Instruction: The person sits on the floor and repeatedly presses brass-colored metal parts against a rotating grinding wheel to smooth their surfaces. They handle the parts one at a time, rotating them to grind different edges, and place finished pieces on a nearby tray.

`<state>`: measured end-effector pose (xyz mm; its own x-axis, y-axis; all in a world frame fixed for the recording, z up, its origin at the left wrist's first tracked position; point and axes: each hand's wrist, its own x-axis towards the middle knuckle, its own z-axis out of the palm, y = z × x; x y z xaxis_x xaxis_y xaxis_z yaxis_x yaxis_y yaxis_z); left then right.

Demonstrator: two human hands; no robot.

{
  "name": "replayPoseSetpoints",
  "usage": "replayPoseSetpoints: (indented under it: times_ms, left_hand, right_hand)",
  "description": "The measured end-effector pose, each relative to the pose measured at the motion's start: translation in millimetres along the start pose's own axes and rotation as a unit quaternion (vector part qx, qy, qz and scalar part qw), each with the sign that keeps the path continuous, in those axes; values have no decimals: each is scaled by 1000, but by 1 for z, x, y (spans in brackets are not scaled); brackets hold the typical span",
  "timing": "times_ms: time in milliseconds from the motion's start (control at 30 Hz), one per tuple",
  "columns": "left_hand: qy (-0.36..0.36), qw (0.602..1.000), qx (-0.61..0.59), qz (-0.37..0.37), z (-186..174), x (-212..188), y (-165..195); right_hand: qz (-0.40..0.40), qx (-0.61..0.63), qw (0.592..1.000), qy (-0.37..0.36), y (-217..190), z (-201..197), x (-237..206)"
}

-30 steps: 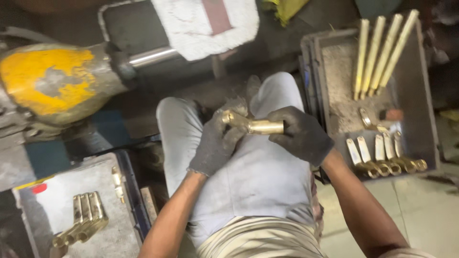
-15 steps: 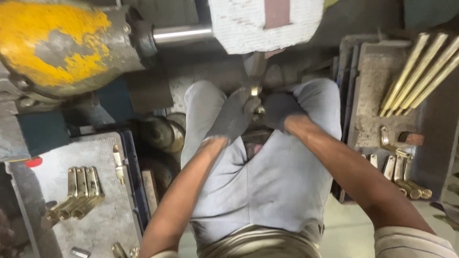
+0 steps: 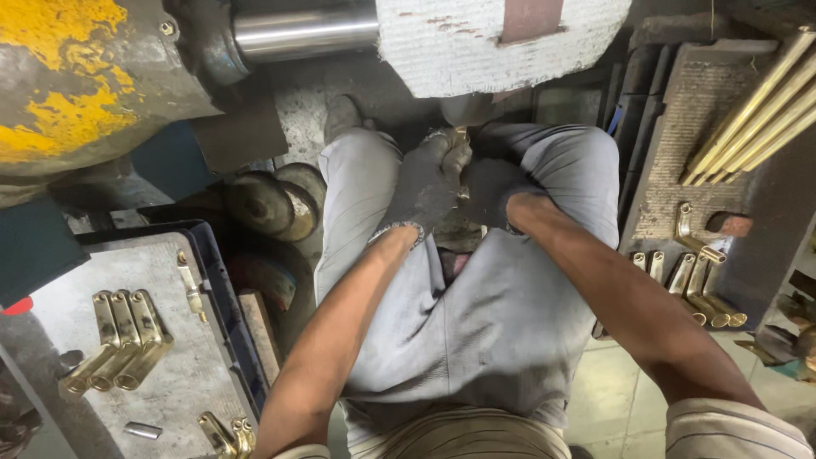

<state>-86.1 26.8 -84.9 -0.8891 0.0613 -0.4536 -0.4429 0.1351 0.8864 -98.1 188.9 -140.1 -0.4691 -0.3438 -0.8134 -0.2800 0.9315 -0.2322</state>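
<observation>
Motor (image 3: 76, 76), yellow, sitting up-left of the grip; pale wheel (image 3: 501, 38) spinning or still, cannot tell, just above it. Trays lying either side: left tray (image 3: 183, 382) carrying brass handles (image 3: 119, 340), right tray (image 3: 680, 170) carrying rods (image 3: 756, 110). Left hand (image 3: 425, 183) and right hand (image 3: 493, 191), both gloved, pinching a brass part (image 3: 460, 140) together under the wheel, over the knees.

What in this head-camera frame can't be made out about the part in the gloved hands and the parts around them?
- Brass part, head view: only a sliver shows; the gloved left hand and right hand cover the rest, so its shape is unclear.
- White wheel: cut off by the top edge.
- Long brass rods: ends run past the right edge.
- Brass pieces in the left tray: cut by the bottom edge.
</observation>
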Motion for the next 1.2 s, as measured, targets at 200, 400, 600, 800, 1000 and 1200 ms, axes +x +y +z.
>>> replayPoseSetpoints:
  times_ms: [200, 400, 600, 800, 1000, 1200]
  left_hand:
    - [-15, 991, -33, -132, -3, 8, 0]
    - [-34, 993, 19, -116, -9, 4, 10]
    - [-56, 971, 148, 180, -30, -81, 35]
    - [-14, 933, 288, 214, -17, -169, 43]
    - [89, 896, 205, 384, -10, -206, 66]
    - [71, 887, 265, 372, -8, -220, 76]
  right_hand:
    - [-160, 49, 984, 56, 17, 10, 14]
    - [-60, -25, 996, -62, 8, -16, -5]
    - [-80, -73, 987, 119, -29, -31, -93]
    - [-239, -212, 896, 309, -35, -18, -152]
    - [-306, -164, 875, 339, -45, -25, -178]
    - [-331, -76, 882, 327, -53, -27, -184]
